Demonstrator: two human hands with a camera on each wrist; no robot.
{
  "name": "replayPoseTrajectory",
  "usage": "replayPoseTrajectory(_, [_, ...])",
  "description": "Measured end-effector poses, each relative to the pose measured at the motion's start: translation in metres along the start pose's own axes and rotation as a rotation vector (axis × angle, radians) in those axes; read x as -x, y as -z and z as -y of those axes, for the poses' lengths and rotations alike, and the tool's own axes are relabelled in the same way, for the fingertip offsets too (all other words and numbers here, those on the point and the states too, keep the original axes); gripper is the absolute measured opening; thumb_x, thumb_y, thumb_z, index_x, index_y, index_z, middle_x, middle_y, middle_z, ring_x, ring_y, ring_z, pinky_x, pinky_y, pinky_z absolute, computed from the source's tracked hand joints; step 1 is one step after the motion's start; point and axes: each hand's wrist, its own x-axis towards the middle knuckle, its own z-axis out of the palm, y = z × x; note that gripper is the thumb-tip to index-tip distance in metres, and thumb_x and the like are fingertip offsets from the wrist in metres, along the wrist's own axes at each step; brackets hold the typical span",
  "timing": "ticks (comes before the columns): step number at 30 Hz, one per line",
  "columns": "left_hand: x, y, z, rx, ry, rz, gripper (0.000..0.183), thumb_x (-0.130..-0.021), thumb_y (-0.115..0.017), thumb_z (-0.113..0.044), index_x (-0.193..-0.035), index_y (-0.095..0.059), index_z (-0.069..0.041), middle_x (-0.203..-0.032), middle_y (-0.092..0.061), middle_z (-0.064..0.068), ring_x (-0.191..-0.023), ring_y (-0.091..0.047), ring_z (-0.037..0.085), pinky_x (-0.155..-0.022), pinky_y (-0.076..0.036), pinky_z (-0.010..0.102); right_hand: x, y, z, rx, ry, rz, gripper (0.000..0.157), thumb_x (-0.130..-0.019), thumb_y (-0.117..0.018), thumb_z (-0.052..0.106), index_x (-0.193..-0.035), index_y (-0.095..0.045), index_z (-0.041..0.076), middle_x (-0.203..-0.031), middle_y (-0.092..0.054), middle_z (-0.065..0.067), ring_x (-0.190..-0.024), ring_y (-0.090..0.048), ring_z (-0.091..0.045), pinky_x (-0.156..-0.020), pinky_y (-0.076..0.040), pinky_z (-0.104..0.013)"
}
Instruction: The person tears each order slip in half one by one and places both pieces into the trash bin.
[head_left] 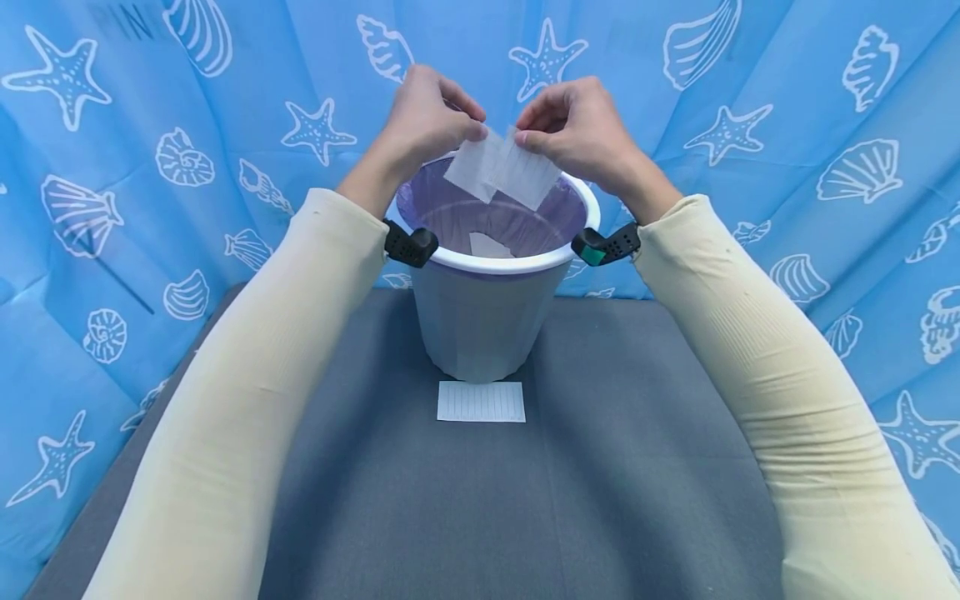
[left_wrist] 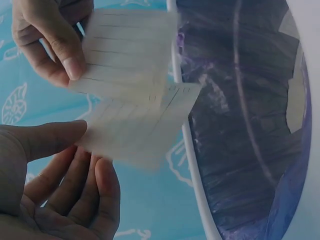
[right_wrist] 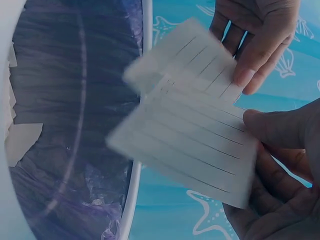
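Above the bin, my left hand pinches a small piece of white lined paper between thumb and fingers. My right hand likewise pinches a second piece of lined paper. The inner edges of the two pieces overlap in all views, and both look slightly blurred in the wrist views. Beneath them stands a pale waste bin with a white rim and a purple plastic liner. Torn paper scraps lie inside it.
A flat lined paper slip lies on the grey tabletop, close against the near side of the bin's base. Blue curtain with white shells and starfish hangs behind and at both sides.
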Motion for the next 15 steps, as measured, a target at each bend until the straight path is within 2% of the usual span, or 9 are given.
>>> replayPoseTrajectory(6, [0.0,-0.001,0.002,-0.05,-0.026,0.01,0.025,-0.095,-0.071,-0.018,-0.117,-0.074,-0.006,-0.102,-0.069,0.004,-0.092,-0.064,0.015,-0.085,-0.05,0.027,0.003,0.0,-0.003,0.009,0.018,0.018,0.021,-0.095,-0.073,0.015,-0.108,-0.072,-0.001,-0.09,-0.069,-0.004,-0.082,-0.066,-0.014,-0.078,-0.052,-0.026])
replayPoseTrajectory(15, [0.008,-0.001,0.011,-0.02,-0.048,0.02,0.025,-0.095,-0.071,-0.016,-0.117,-0.073,-0.003,-0.109,-0.071,0.008,-0.094,-0.065,0.016,-0.085,-0.051,0.027,0.01,0.0,-0.006,0.004,0.027,0.036,0.023,-0.095,-0.074,0.017,-0.109,-0.072,-0.001,-0.094,-0.07,-0.008,-0.081,-0.066,-0.014,-0.079,-0.053,-0.027])
